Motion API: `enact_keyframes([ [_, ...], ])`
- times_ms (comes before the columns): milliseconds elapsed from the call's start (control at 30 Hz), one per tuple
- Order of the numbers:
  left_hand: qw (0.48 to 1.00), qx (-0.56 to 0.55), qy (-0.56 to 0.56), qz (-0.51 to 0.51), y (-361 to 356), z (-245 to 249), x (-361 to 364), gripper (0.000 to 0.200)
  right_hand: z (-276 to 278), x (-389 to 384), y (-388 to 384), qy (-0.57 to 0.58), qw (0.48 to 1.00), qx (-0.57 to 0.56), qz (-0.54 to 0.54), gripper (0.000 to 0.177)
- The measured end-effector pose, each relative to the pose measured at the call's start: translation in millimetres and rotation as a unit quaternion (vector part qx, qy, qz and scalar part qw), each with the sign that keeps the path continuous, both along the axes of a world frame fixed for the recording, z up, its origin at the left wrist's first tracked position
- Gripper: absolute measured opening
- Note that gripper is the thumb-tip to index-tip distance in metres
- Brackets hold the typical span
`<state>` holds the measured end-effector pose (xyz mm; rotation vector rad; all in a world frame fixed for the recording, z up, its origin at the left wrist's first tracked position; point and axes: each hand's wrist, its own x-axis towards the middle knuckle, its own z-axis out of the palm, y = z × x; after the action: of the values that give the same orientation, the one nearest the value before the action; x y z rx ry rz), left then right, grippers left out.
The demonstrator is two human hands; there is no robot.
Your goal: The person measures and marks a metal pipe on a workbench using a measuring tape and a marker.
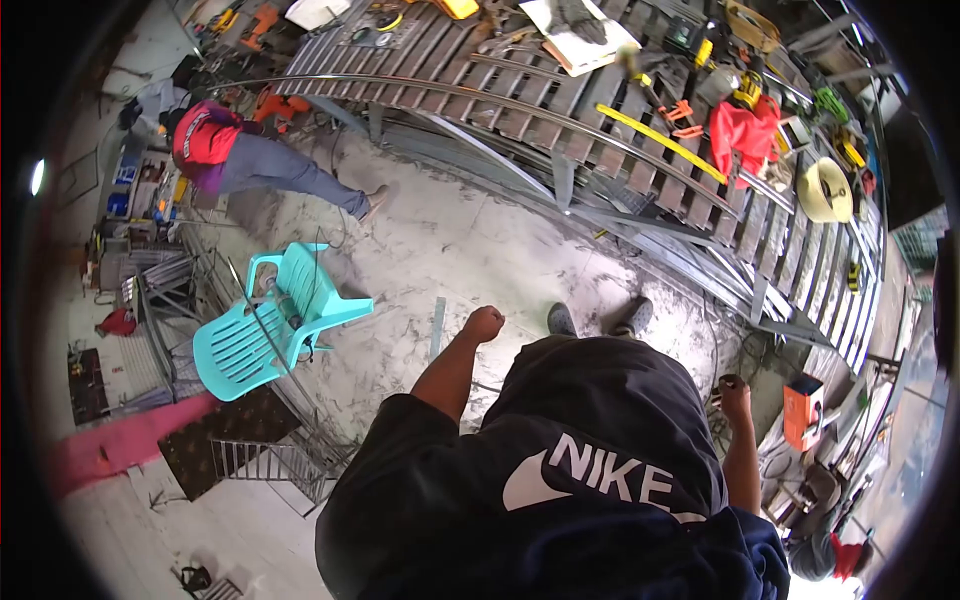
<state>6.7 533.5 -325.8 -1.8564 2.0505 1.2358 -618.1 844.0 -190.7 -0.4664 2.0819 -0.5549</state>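
My left hand [483, 323] is balled into a fist with nothing in it, above the concrete floor [450, 240] and near a short metal strip [437, 328]. My right hand [735, 397] is curled at my side near an orange box [803, 410]; whether it grips anything I cannot tell. The turquoise plastic chair [270, 335] stands well apart on my left, the steel grille [600, 130] ahead

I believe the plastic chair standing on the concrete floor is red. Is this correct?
Not quite. The head view shows that the plastic chair standing on the concrete floor is turquoise, not red.
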Motion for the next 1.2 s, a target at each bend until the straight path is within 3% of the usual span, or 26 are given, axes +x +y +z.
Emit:
enact_keyframes([
  [100, 0.998, 0.018, -0.035, -0.047, 17.7, -26.7, 26.5, 0.039, -3.6, 7.9, 3.2, -0.021, 0.999, 0.008, 0.03, 0.025],
  [200, 0.992, 0.061, -0.074, -0.088, 35.0, -31.1, 48.0, 0.046, 30.5, 34.6, 0.9, 0.072, 0.988, 0.079, 0.116, 0.026],
  [333, 0.985, 0.066, -0.096, -0.128, 53.2, -18.4, 61.7, 0.047, 4.7, 28.0, 41.5, 0.071, 0.977, 0.083, 0.181, 0.02],
  [400, 0.948, 0.006, -0.111, -0.298, 59.8, -58.7, 81.4, 0.044, 2.3, 22.3, 55.3, 0.091, 0.97, 0.105, 0.202, 0.019],
  [433, 0.958, 0.029, -0.122, -0.257, 60.5, -57.3, 79.5, 0.041, -4.0, 18.4, 60.7, 0.034, 0.983, 0.134, 0.12, 0.018],
  [467, 0.93, -0.021, -0.105, -0.352, 58.6, -61.6, 82.8, 0.038, -12.8, 14.6, 64.1, -0.024, 0.987, 0.156, 0.037, 0.018],
  [533, 0.911, -0.046, -0.093, -0.398, 44.6, -54.0, 77.0, 0.035, -40.2, 7.3, 79.9, 0.013, 0.994, 0.107, 0.022, 0.019],
  [600, 0.899, -0.06, -0.098, -0.423, 22.9, -50.3, 62.2, 0.033, -46.5, 2.3, 78.9, 0.186, 0.961, 0.046, 0.2, 0.022],
  [667, 0.912, -0.048, -0.101, -0.394, 16.7, -56.1, 56.9, 0.03, -13.5, 17.2, 53.2, 0.213, 0.962, 0.035, 0.167, 0.023],
  [733, 0.992, -0.012, -0.024, -0.124, 0.6, -9.6, 20.7, 0.028, 27.7, 33.5, 4.2, 0.226, 0.965, -0.004, 0.134, 0.022],
  [833, 0.992, -0.047, 0.103, -0.063, -39.1, 18.3, -24.5, 0.023, 71.5, 47.3, -66.8, 0.266, 0.954, -0.107, 0.085, 0.02],
  [867, 0.985, -0.067, 0.145, -0.063, -54.5, 26.1, -40.8, 0.018, 63.4, 37.9, -82.2, 0.281, 0.942, -0.154, 0.097, 0.02],
  [1000, 0.971, -0.157, 0.17, -0.066, -121.5, 98.3, -120.8, 0.014, 102.5, 22.2, -181.7, 0.29, 0.922, -0.226, 0.122, 0.024],
  [1033, 0.956, -0.201, 0.211, -0.046, -141.2, 135.0, -144.3, 0.015, 115.6, 14.0, -203.5, 0.286, 0.918, -0.247, 0.119, 0.026],
  [1100, 0.914, -0.273, 0.299, -0.021, -184.9, 233.0, -187.0, 0.018, 152.5, -4.2, -254.1, 0.353, 0.852, -0.374, 0.097, 0.026],
  [1167, 0.86, -0.385, 0.332, -0.044, -218.7, 357.2, -214.8, 0.021, 226.4, -20.8, -305.7, 0.414, 0.768, -0.486, 0.044, 0.025],
  [1200, 0.808, -0.476, 0.336, -0.088, -233.0, 413.5, -220.7, 0.021, 262.1, -35.2, -324.6, 0.413, 0.732, -0.542, 0.021, 0.026],
])
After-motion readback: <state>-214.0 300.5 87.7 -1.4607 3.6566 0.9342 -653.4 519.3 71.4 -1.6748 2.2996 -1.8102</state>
